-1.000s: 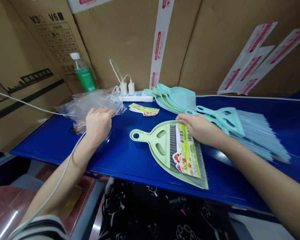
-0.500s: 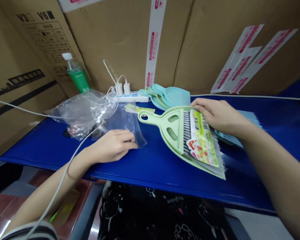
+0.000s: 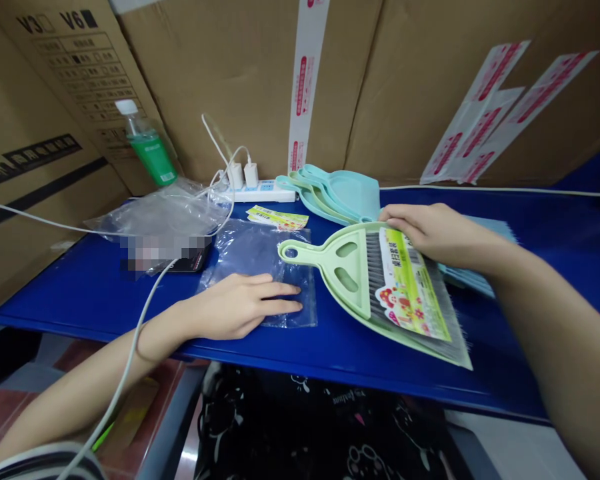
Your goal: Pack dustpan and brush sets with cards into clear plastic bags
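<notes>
My right hand (image 3: pixel 423 227) grips the far edge of a light green dustpan (image 3: pixel 337 248) with a matching brush (image 3: pixel 373 263) nested in it. A printed label card (image 3: pixel 411 287) lies over the brush's grey bristles, and the handle points left. My left hand (image 3: pixel 245 303) rests flat on a clear plastic bag (image 3: pixel 297 310), fingers stretched out, just left of the dustpan. Behind the dustpan, blue and green dustpans (image 3: pixel 353 193) lie stacked. Partly hidden under my right forearm are light blue brushes (image 3: pixel 490 233).
Label cards (image 3: pixel 277 218) lie by a white power strip (image 3: pixel 263 192) with two chargers. Crumpled clear plastic (image 3: pixel 165 213) and a green-labelled bottle (image 3: pixel 150 150) stand at the left. A white cable (image 3: pixel 140 327) crosses my left forearm. Cardboard boxes (image 3: pixel 240 73) wall the back of the blue table (image 3: pixel 330 357).
My left hand has opened from a pinch on the bag and moved slightly right, and the bag now lies flat under it. The green dustpan has dropped slightly toward the table.
</notes>
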Tool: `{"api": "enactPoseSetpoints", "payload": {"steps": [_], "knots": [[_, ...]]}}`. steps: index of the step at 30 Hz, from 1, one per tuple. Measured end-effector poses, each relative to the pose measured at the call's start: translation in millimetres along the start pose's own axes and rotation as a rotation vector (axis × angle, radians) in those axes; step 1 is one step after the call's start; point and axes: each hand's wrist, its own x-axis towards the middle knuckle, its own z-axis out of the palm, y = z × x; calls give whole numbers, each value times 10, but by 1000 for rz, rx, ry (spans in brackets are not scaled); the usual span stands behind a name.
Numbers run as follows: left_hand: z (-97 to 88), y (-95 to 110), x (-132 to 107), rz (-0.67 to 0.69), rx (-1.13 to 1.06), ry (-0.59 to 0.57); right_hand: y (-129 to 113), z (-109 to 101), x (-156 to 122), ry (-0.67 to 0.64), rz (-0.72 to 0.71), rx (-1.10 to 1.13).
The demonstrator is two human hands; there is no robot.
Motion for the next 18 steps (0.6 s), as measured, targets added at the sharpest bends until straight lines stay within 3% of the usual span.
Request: {"api": "enactPoseSetpoints", "payload": {"steps": [7, 18], "knots": [[-14, -17, -16, 11, 33, 13, 31, -41, -15, -75, -35, -19], [20, -39, -19, 54, 273, 169, -83, -39, -28, -120, 103, -43]]}}
